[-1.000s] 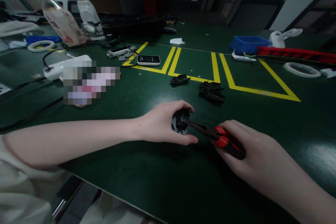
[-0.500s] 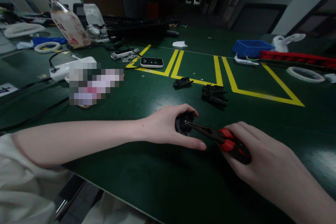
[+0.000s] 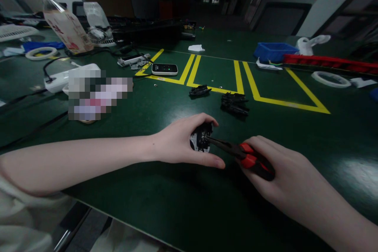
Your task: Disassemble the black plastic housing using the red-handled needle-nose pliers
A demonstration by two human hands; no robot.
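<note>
My left hand [image 3: 186, 139] is wrapped round a small black plastic part [image 3: 203, 134] with some greyish-white showing on its lower side; the fingers behind it are hidden. My right hand [image 3: 280, 173] grips needle-nose pliers [image 3: 251, 157] by their red and black handles. The pliers' thin jaws point left, and their tips meet the face of the black part. Whether the jaws pinch anything there is too small to tell. Beyond the hands, several black plastic pieces [image 3: 234, 104] lie on the green table [image 3: 165, 201], with another black piece [image 3: 200, 91] to their left.
Yellow tape [image 3: 288, 104] marks boxes on the table. To the left are a blurred-out phone-like object [image 3: 100, 98], a white power strip [image 3: 73, 75], a small black-faced device [image 3: 164, 69] and a bottle [image 3: 67, 25]. A blue bin [image 3: 274, 52] and tape roll [image 3: 330, 79] stand right.
The view has shifted slightly, so everything sits further left. The black part has turned a little in my left hand, and more of its greyish-white side shows. The pliers stay at it.
</note>
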